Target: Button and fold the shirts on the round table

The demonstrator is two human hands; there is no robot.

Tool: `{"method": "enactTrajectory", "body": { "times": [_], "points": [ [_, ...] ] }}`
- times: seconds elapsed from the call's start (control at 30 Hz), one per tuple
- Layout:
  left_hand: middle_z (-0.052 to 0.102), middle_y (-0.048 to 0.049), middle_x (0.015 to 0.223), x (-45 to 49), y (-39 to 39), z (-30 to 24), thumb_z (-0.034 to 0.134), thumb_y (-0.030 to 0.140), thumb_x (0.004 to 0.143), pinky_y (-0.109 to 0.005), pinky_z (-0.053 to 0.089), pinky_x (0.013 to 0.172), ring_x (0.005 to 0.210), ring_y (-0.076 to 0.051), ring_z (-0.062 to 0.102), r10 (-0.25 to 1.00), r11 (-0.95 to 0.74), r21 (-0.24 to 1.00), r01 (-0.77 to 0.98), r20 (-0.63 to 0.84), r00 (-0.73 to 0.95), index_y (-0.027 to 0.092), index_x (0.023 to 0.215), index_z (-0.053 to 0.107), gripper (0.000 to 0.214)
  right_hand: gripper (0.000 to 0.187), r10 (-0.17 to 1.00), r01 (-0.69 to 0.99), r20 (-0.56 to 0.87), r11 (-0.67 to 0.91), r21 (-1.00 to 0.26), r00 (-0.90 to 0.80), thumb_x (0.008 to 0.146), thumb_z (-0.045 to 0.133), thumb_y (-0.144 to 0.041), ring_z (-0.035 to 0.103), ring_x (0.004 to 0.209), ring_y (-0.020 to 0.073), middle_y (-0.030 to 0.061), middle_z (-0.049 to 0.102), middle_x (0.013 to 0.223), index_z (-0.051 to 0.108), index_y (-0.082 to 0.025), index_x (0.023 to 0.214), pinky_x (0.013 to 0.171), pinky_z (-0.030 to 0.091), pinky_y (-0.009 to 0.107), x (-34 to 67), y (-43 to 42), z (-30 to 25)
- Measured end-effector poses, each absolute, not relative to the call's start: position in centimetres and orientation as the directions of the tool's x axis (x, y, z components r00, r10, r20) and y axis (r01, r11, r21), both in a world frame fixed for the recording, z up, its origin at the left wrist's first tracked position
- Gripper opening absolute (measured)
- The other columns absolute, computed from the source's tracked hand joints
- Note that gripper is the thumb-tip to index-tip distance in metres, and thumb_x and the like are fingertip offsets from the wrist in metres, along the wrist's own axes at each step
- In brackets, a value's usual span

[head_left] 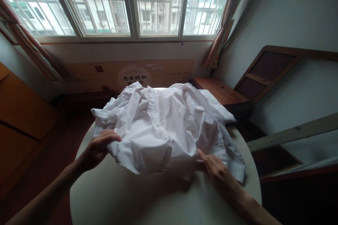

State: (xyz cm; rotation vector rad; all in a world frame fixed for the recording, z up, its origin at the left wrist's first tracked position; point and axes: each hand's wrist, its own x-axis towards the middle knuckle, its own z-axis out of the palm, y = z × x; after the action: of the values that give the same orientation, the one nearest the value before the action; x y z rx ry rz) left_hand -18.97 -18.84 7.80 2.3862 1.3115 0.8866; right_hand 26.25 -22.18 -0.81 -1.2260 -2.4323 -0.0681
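Note:
A crumpled white shirt [163,126] lies heaped on a round white table [137,200]. My left hand [99,147] grips the shirt's near left edge, fingers curled into the fabric. My right hand [215,167] rests on the table at the shirt's near right hem, beside a cuff [236,168]. Its index finger points out along the cloth and the other fingers are tucked under the fabric, so whether they pinch it is hidden.
A large barred window [132,3] fills the far wall, with a printed cardboard sheet [132,75] leaning below it. A wooden side table [221,93] stands at the right, wooden panels [280,74] lean on the right wall, and a brown cabinet [21,109] is left.

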Motion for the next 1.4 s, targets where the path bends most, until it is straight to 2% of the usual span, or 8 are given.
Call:
{"method": "enactTrajectory", "body": {
  "times": [0.2, 0.33, 0.47, 0.7, 0.9, 1.1, 1.27, 1.4],
  "points": [
    [0.064, -0.0055, 0.107, -24.3, -15.7, 12.4, 0.053, 0.045, 0.080, -0.035, 0.041, 0.094, 0.103, -0.022, 0.054, 0.927, -0.374, 0.745, 0.552, 0.323, 0.192, 0.012, 0.086, 0.065, 0.036, 0.027, 0.711, 0.783, 0.597, 0.585, -0.211, -0.371, 0.088, 0.040, -0.015, 0.061, 0.080, 0.0197, 0.0076, 0.060, 0.089, 0.065, -0.021, 0.098, 0.070, 0.053, 0.032, 30.9, -21.1, 6.1],
    [0.064, -0.0066, 0.118, -26.8, -14.8, 11.1, 0.059, 0.036, 0.076, -0.042, 0.040, 0.096, 0.115, -0.031, 0.050, 0.948, -0.201, 0.444, 0.873, -0.135, 0.287, 0.016, 0.096, 0.072, 0.031, 0.027, 0.748, 0.827, 0.503, 0.552, -0.110, -0.432, 0.086, 0.043, -0.020, 0.055, 0.066, 0.0180, 0.0044, 0.054, 0.071, 0.054, -0.021, 0.061, 0.063, 0.048, 0.033, 34.0, -20.4, 8.3],
    [0.058, -0.0067, 0.131, -25.6, -16.3, 9.3, 0.057, 0.025, 0.075, -0.059, 0.032, 0.099, 0.124, -0.037, 0.044, 0.936, -0.297, 0.129, 0.946, -0.156, 0.315, 0.032, 0.119, 0.065, 0.045, 0.024, 0.816, 0.862, 0.363, 0.503, -0.064, -0.449, 0.085, 0.044, -0.018, 0.057, 0.071, 0.0196, 0.0052, 0.058, 0.075, 0.058, -0.021, 0.066, 0.066, 0.048, 0.034, 34.1, -20.5, 5.7],
    [0.057, -0.0093, 0.114, -12.0, -23.3, 5.5, 0.058, 0.053, 0.081, -0.038, 0.046, 0.086, 0.100, -0.026, 0.055, 0.868, -0.494, 0.258, 0.830, 0.102, 0.485, 0.030, 0.141, 0.041, 0.067, 0.026, 0.674, 0.980, 0.738, 0.125, -0.155, 0.031, 0.090, 0.044, -0.017, 0.058, 0.076, 0.0235, 0.0144, 0.059, 0.109, 0.070, -0.019, 0.084, 0.073, 0.050, 0.043, 32.0, -23.4, 4.2],
    [0.056, -0.0064, 0.102, -6.6, -24.6, 1.9, 0.054, 0.045, 0.087, -0.036, 0.045, 0.078, 0.093, -0.024, 0.053, 0.863, -0.475, 0.238, 0.847, -0.063, 0.501, 0.026, 0.111, 0.057, 0.031, 0.020, 0.449, 0.830, 0.893, 0.500, -0.246, -0.006, 0.086, 0.051, -0.008, 0.060, 0.103, 0.0233, 0.0098, 0.060, 0.117, 0.066, -0.020, 0.078, 0.084, 0.051, 0.037, 27.0, -23.0, 9.6],
    [0.059, -0.0054, 0.091, -6.7, -24.8, 1.5, 0.041, 0.026, 0.091, -0.035, 0.044, 0.074, 0.082, -0.022, 0.055, 0.882, -0.431, 0.211, 0.878, -0.106, 0.458, 0.020, 0.095, 0.054, 0.015, 0.024, 0.485, 0.372, 0.259, 0.846, -0.383, -0.836, 0.086, 0.048, -0.004, 0.063, 0.097, 0.0151, 0.0061, 0.063, 0.113, 0.063, -0.019, 0.073, 0.103, 0.041, 0.039, 19.8, -21.6, 7.6],
    [0.060, -0.0082, 0.090, -7.3, -26.0, 0.7, 0.045, 0.047, 0.089, -0.038, 0.043, 0.071, 0.081, -0.026, 0.057, 0.938, -0.327, 0.148, 0.934, -0.067, 0.339, 0.019, 0.095, 0.056, 0.030, 0.018, 0.519, 0.400, 0.079, 0.738, -0.543, -0.851, 0.081, 0.055, -0.010, 0.054, 0.115, 0.0199, 0.0073, 0.057, 0.124, 0.063, -0.021, 0.093, 0.108, 0.032, 0.043, 18.5, -22.4, 2.9],
    [0.061, -0.0066, 0.085, -7.9, -25.3, 0.4, 0.032, 0.023, 0.093, -0.035, 0.041, 0.068, 0.077, -0.023, 0.057, 0.908, -0.389, 0.151, 0.909, -0.107, 0.406, 0.019, 0.086, 0.057, 0.026, 0.061, 0.730, 0.593, 0.170, 0.648, -0.477, -0.662, 0.076, 0.067, -0.028, 0.049, 0.117, 0.0285, 0.0170, 0.049, 0.130, 0.042, -0.018, 0.131, 0.095, 0.043, 0.043, 18.0, -23.4, 0.8]
  ]
}}
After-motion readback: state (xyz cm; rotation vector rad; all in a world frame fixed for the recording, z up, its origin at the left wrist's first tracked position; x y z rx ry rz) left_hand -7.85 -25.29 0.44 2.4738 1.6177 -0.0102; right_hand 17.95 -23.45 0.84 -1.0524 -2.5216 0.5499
